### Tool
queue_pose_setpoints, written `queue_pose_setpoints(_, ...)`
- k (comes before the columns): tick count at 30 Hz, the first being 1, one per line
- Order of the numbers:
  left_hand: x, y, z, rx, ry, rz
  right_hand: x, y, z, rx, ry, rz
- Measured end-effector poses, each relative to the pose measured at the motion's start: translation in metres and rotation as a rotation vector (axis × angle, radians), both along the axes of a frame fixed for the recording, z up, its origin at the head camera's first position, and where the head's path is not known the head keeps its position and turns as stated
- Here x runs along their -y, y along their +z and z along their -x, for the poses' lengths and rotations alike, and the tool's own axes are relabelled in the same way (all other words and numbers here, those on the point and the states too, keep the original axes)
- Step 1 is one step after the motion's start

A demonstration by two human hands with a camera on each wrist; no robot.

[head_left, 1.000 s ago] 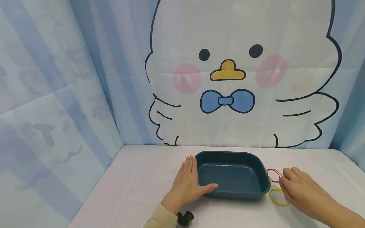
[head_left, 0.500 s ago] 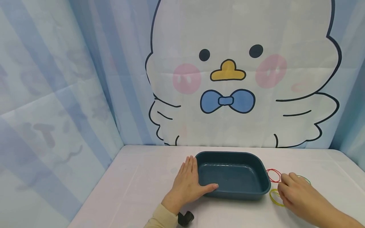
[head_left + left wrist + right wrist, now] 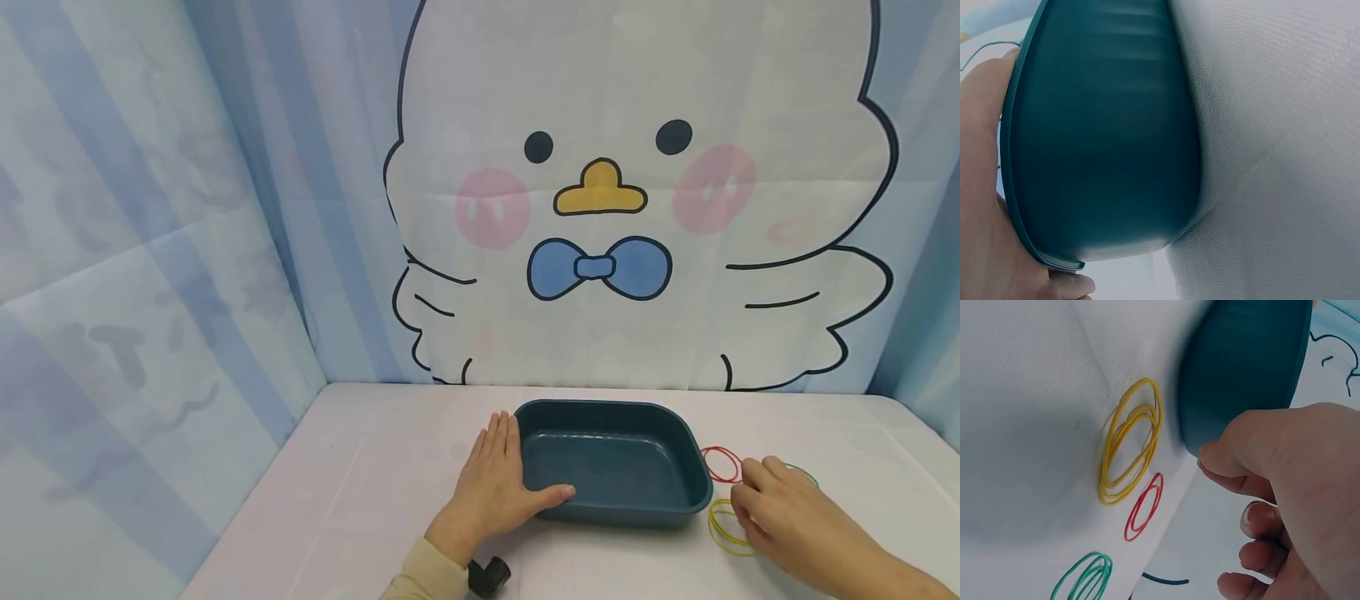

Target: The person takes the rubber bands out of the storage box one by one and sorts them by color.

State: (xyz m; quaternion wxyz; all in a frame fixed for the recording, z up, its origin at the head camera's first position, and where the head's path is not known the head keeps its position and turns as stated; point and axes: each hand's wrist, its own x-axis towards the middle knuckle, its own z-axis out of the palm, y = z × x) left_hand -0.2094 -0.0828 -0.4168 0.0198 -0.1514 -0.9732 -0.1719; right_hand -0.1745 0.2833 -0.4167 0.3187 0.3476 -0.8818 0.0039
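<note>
A dark teal tray (image 3: 600,406) sits on the white tablecloth with nothing in it. My left hand (image 3: 495,483) rests flat against its left wall, fingers straight and thumb along the front wall; the left wrist view shows the tray's outer wall (image 3: 1104,144) against my palm (image 3: 982,187). Right of the tray lie a red rubber band (image 3: 722,462), several yellow bands (image 3: 723,527) and green bands (image 3: 806,475). My right hand (image 3: 765,504) hovers over them, fingers loosely curled. In the right wrist view the hand (image 3: 1291,487) holds nothing, with yellow (image 3: 1132,444), red (image 3: 1144,506) and green bands (image 3: 1085,578) on the cloth.
A blue-striped curtain with a cartoon bird (image 3: 600,208) closes the back and both sides of the table. A small black wrist mount (image 3: 487,575) shows near the front edge by my left sleeve.
My right hand has drawn back a little toward me, uncovering the green bands. The left hand and the tray have not moved.
</note>
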Motion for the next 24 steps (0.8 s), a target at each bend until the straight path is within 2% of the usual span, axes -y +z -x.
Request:
queue_pose_setpoints(7,0.001,0.001,-0.001,0.003,0.002,0.005,0.003,0.004,0.001,0.002,0.005,0.033)
queue_pose_setpoints(16,0.000,0.003,-0.001,-0.002,0.001,0.007,0.019,0.020,0.002,0.108,-0.146,-0.008)
queue_pose_setpoints(24,-0.001,0.002,-0.001,0.007,0.001,-0.003,0.034,0.030,0.005,0.107,-0.141,0.064)
